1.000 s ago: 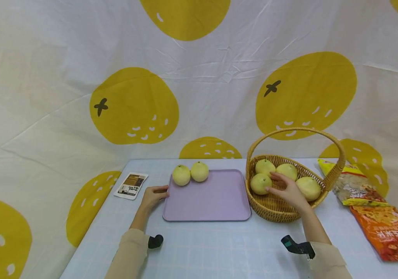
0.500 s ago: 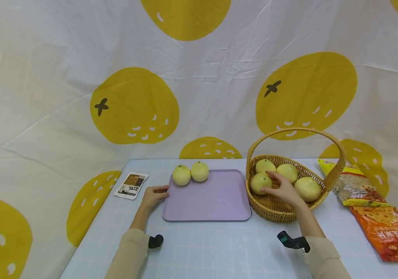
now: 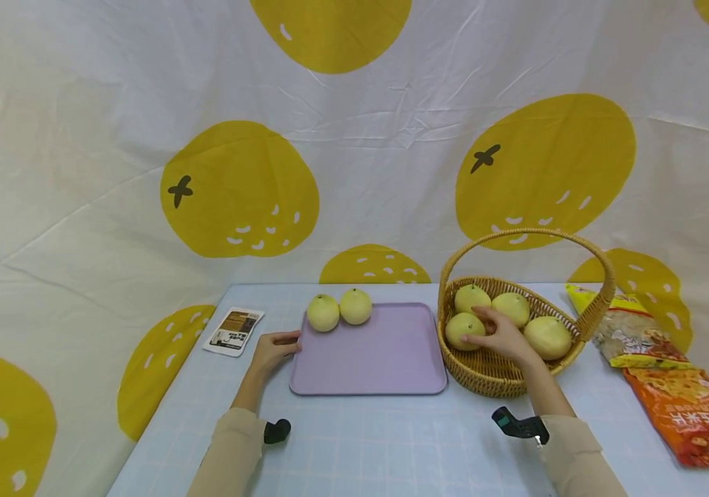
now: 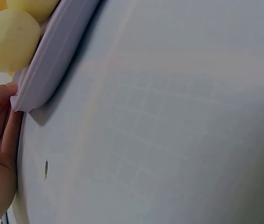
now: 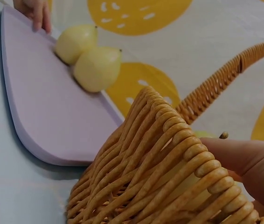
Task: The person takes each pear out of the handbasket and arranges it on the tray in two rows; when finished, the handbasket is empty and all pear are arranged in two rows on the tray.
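My left hand [image 3: 272, 352] pinches the left edge of a lilac tray [image 3: 379, 362], thumb over the rim and fingers beneath it, as the left wrist view shows. Two pale yellow pears stand side by side at the tray's back left, a left one [image 3: 323, 313] and a right one [image 3: 356, 306]. Inside a wicker basket [image 3: 487, 386], my right hand [image 3: 506, 339] holds the front left pear [image 3: 462, 331] between thumb and fingers. From the right wrist, the basket's woven wall [image 5: 169, 163] hides most of that pear.
Other pears [image 3: 547, 337] lie in the basket, under its tall arched handle [image 3: 528, 231]. Right of it are a yellow-and-clear snack bag [image 3: 630, 331] and an orange snack bag [image 3: 690, 411]. A small white-and-brown packet [image 3: 234, 331] lies left of the tray.
My right hand has shifted slightly left and closed around the front left pear in the basket. The left hand and the tray stay where they were.
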Demonstrator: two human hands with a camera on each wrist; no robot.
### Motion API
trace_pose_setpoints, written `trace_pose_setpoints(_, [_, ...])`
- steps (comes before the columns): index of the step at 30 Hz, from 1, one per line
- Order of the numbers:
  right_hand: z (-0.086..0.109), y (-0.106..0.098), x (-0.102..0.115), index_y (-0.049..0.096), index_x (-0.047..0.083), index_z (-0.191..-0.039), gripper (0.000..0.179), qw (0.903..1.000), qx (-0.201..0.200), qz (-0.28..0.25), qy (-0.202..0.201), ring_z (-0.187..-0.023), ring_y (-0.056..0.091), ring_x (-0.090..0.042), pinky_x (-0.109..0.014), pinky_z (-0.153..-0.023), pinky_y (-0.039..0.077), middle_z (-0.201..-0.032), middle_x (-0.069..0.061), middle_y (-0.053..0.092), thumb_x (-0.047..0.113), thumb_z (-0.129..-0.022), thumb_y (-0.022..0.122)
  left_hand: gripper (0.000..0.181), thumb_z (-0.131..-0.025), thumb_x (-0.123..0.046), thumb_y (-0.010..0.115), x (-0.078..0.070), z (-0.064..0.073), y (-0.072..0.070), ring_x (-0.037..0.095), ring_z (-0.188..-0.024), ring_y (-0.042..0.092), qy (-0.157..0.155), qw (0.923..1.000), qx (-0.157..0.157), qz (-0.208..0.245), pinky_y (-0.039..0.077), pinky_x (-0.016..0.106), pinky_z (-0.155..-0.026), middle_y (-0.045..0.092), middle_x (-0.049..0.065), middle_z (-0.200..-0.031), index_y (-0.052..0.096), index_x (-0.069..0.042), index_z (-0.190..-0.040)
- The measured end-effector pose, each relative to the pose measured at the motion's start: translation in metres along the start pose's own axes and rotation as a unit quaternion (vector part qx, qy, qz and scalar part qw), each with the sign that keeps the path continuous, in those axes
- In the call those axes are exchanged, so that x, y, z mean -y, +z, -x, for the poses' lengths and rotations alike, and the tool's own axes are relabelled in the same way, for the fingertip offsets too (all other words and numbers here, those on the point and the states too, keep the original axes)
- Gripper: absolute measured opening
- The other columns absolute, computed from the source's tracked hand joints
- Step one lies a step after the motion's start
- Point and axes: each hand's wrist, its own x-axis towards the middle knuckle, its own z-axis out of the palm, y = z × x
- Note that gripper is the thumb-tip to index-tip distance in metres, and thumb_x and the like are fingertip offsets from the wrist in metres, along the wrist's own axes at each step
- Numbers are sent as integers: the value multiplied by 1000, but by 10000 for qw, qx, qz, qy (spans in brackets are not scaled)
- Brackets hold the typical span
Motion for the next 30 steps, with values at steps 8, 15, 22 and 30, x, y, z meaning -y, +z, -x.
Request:
trace_pose_setpoints(8, [0, 3, -3, 38, -13, -133, 74, 9997, 211, 2, -138, -113, 48, -42, -48, -89, 45, -130, -35, 44, 19, -79, 76, 37, -76, 2, 73, -1, 2, -1, 33, -107, 61, 34, 10000, 3, -89, 52, 30, -86, 66, 23, -109, 64, 9, -111])
trace_pose_setpoints(15, [3, 5, -1, 36, -13, -133, 75, 9996, 233, -51, -119, -118, 44, -44, -50, -92, 44, -132, -33, 42, 18, -78, 77, 37, -75, 2, 73, -1, 0, -1, 32, -105, 62, 27, 10000, 7, -91, 53, 27, -83, 66, 22, -108, 65, 8, -111])
trace_pose_setpoints(22, [5, 4, 3, 40, -11, -134, 71, 9995, 187, 8, -255, -115, 48, -42, -48, -89, 45, -130, -33, 46, 19, -80, 75, 38, -76, 1, 73, -1, 1, -2, 33, -108, 60, 26, 9999, -9, -139, 52, 31, -87, 66, 23, -110, 64, 9, -112])
trace_pose_setpoints(30, [6, 6, 1, 40, -5, -138, 70, 9999, -48, -124, -44, -126, 38, -46, -59, -97, 38, -138, -29, 41, 28, -84, 71, 37, -75, 2, 73, 2, -2, -1, 32, -106, 62, 42, 10000, 18, -45, 53, 27, -84, 66, 22, -109, 65, 8, -110])
